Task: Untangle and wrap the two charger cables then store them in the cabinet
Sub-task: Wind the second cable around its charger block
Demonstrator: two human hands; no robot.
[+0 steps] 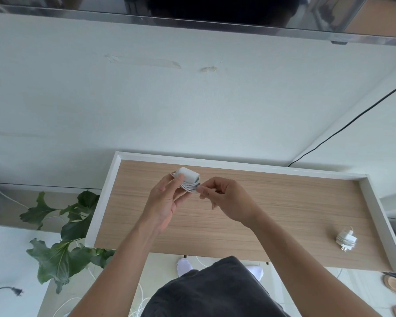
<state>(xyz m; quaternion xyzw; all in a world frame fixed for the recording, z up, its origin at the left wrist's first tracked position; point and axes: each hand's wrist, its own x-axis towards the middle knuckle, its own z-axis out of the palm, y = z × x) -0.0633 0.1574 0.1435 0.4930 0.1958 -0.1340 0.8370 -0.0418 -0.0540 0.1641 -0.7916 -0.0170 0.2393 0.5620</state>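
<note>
single view, head-worn wide-angle camera. looks forward and steeply down from above wearer's chest. table [261, 202] fills lower middle, close below, seen nearly top-down. both forearms enter from bottom edge, left hand [167, 200] and right hand [226, 197] near frame centre. white wall [146, 99] fills upper half. strong bending at edges. floor [9, 259] visible lower left.
</note>
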